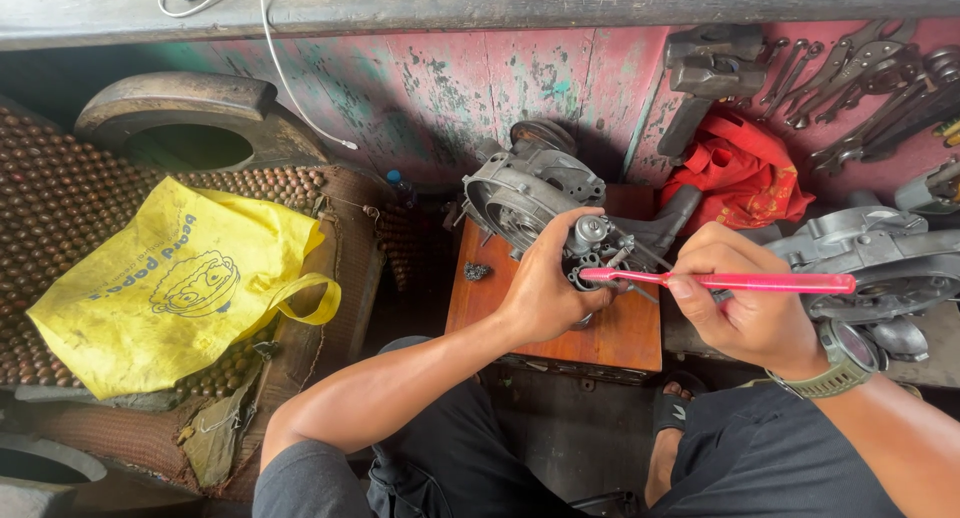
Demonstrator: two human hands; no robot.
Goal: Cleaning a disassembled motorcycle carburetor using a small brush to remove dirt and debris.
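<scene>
My left hand (pixel 548 290) grips a small grey metal carburettor (pixel 593 242) above a low wooden stool (pixel 620 333). In my right hand (pixel 745 300) is a pink toothbrush (pixel 735 281), lying level with its head touching the carburettor's lower side. Behind the carburettor a grey engine casing (pixel 525 190) rests on the stool. A small dark part (pixel 476 272) lies on the stool's left side. On my right wrist sits a green watch (pixel 843 360).
A yellow plastic bag (pixel 170 288) lies on a beaded seat cover at the left. Spanners (pixel 860 88) and a hammer (pixel 705 78) hang on the red wall. A red cloth (pixel 740 173) and another engine casing (pixel 880 263) sit at the right.
</scene>
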